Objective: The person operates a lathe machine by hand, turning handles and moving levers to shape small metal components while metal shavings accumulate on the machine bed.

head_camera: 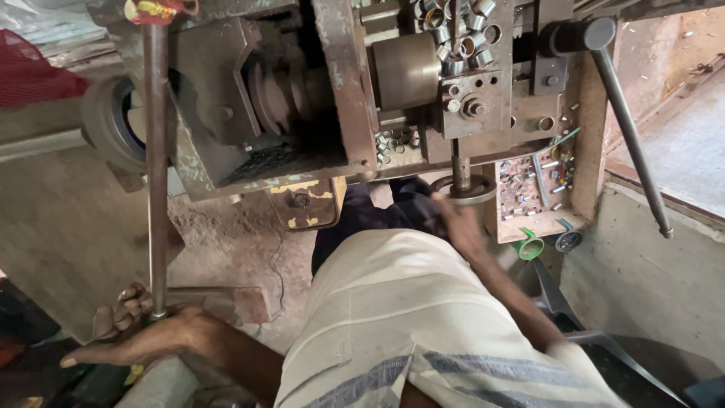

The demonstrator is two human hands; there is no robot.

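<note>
I look down on an old metal lathe-like machine (302, 98) and my own body in a pale striped shirt. My left hand (140, 332) wraps around the lower end of a long steel lever rod (156, 166) that rises to the machine's top left. My right hand (457, 219), blurred, reaches forward and rests on a round handwheel (472, 190) under the tool slide. A brass-coloured cylinder (406, 72) sits in the machine's middle.
Several small metal rings (457, 34) lie piled on top of the machine. A wooden tray (532, 189) of small parts stands to the right. A second long lever (630, 136) slants down at right. A red cloth (30, 72) lies far left.
</note>
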